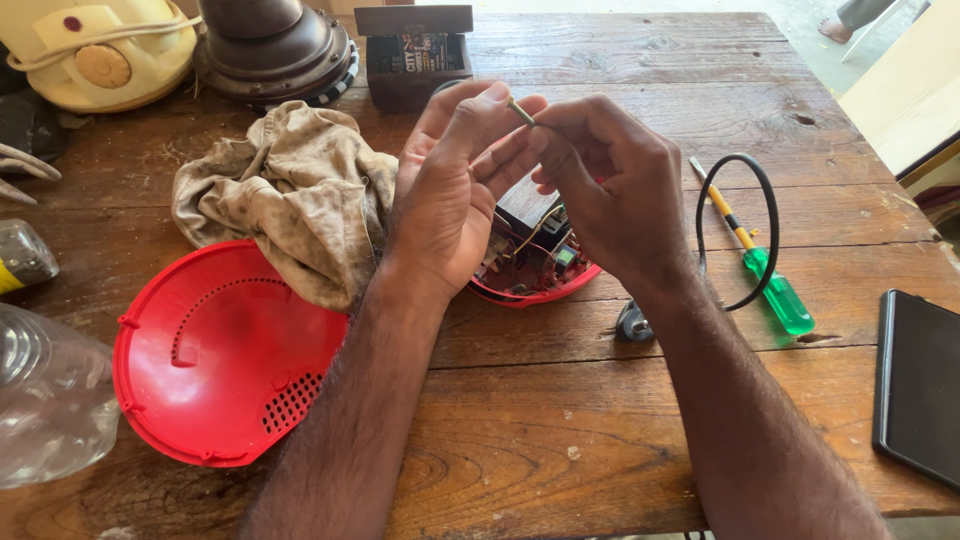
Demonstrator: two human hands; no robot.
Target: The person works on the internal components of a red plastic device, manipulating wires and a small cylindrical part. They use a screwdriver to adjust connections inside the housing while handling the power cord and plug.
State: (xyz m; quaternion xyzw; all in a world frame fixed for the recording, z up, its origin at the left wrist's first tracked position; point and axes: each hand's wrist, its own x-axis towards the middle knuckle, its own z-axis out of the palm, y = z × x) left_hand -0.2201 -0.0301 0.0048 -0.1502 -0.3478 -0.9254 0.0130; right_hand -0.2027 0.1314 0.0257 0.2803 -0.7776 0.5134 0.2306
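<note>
The left hand [445, 190] and right hand [610, 185] meet above the table [560, 440], fingertips together. Between them is a small brass-coloured pin [521, 111], pinched by the thumb and forefinger of the right hand, with the left thumb and forefinger closed against its upper end. Both hands are closed on it; only a short length of the pin shows between the fingers.

Directly beneath the grip lies an opened red device [530, 262], its wiring and a dark block exposed, resting on the table and partly hidden by the hands. Just right of the grip and lower, a black cable [768, 215] loops upward from a dark plug [634, 322] near the right wrist. Beside the loop lies a screwdriver [752, 258] with a green handle. Left of the grip sits a soiled cloth [290, 190], overlapping a red perforated cover [215, 360].

Farther right lies a dark tablet [920, 385]. Beyond the grip stands a small dark box [415, 55], with a brown round housing [275, 45] and a cream appliance [100, 50] farther left. A clear plastic bottle [45, 400] lies at the far left edge.
</note>
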